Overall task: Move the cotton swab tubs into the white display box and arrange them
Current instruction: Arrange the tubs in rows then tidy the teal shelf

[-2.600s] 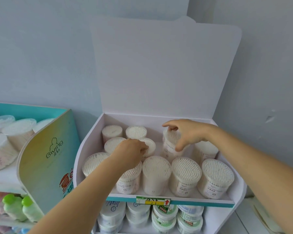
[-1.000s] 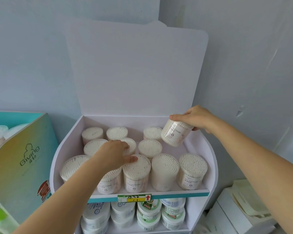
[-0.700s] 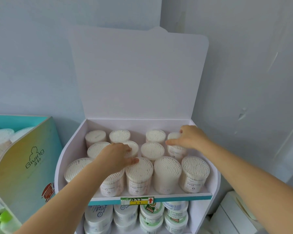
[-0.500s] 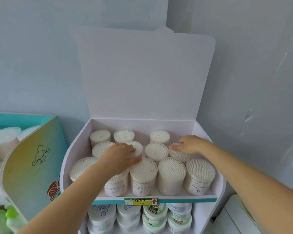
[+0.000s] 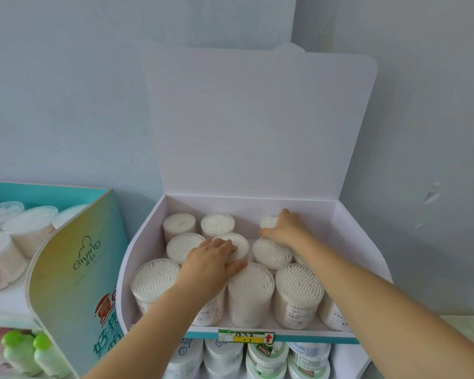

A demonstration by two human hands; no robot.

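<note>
The white display box stands open with its lid upright against the wall. Several clear cotton swab tubs stand upright in it in three rows, such as a front tub, a middle tub and a back tub. My left hand lies flat with straight fingers across the tops of a middle-row tub and a front-row tub. My right hand reaches to the back row and grips the top of the back right tub, thumb behind and fingers in front. My right forearm hides the tubs at the right.
A teal display box with a "Giving" side panel stands at the left and holds round tubs. Green-capped bottles sit below it. Round tubs fill the shelf under the price tag. Walls close in behind and right.
My right hand carried a tub in, set it down at the right of the middle row, then moved to the back right tub. My left hand stayed on the tub tops.
</note>
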